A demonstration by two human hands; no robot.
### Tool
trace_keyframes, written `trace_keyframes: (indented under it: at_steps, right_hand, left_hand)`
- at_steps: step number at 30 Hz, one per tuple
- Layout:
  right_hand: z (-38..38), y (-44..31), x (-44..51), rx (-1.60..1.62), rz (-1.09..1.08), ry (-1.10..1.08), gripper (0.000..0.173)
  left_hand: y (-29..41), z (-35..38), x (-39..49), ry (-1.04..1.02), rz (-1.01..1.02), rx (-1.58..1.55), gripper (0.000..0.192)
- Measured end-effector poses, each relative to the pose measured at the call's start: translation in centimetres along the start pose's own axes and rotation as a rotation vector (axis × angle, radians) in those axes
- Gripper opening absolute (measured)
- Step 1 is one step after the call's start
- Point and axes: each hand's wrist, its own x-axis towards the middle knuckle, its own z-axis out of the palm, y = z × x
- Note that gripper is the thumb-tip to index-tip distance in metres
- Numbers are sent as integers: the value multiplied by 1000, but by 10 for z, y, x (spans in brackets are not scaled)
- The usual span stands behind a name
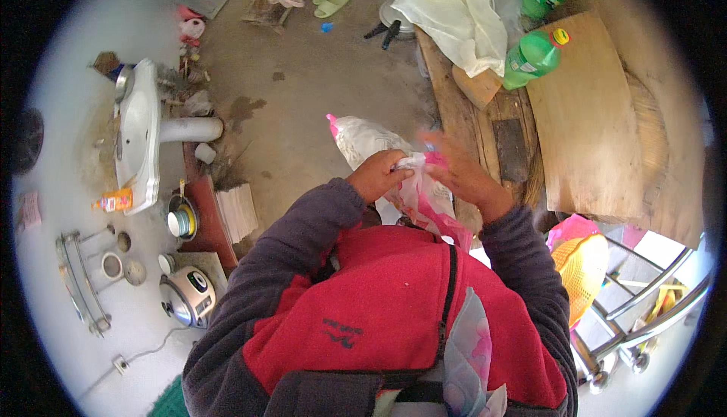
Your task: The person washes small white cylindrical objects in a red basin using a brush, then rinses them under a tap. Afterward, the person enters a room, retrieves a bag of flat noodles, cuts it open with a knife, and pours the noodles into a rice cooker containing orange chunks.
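Observation:
Before my chest is a white and pink plastic bag [368, 138], its full, rounded body lying away from me. My left hand [379, 174] pinches the bunched plastic between thumb and fingers. The loose pink and white part of the bag hangs from there towards my jacket. Close on the right is my right hand [468, 176], its fingers blurred and its thumb side against the pink plastic. Whether those fingers grip the plastic is unclear. What the bag holds cannot be made out.
To the right stands a wooden table [477, 127] with a large board [590, 116], a white cloth [454, 14] and green plastic bottles [533, 58]. A pedestal washbasin [136, 139] and a rice cooker [190, 298] are on the left. An orange basket [579, 272] sits near my right elbow.

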Motion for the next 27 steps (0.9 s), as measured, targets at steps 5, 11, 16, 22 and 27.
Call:
trace_keyframes:
  at_steps: [5, 11, 16, 22, 27]
  right_hand:
    - [-3, -30, 10, -186, -222, -162, 21]
    - [-26, -110, 30, -517, -448, -441, 12]
    - [-135, -56, 42, -471, -2, 185, 10]
    - [-78, -25, 64, -959, 88, -119, 24]
    - [-17, 12, 13, -1207, 471, -268, 79]
  left_hand:
    - [1, -9, -44, 96, 159, 235, 22]
    - [9, -10, -88, 328, 429, 248, 13]
    - [-38, -61, -184, 395, -42, -89, 13]
    - [-48, -81, -230, 752, -36, -289, 15]
    - [-66, -112, -294, 912, 23, -574, 14]
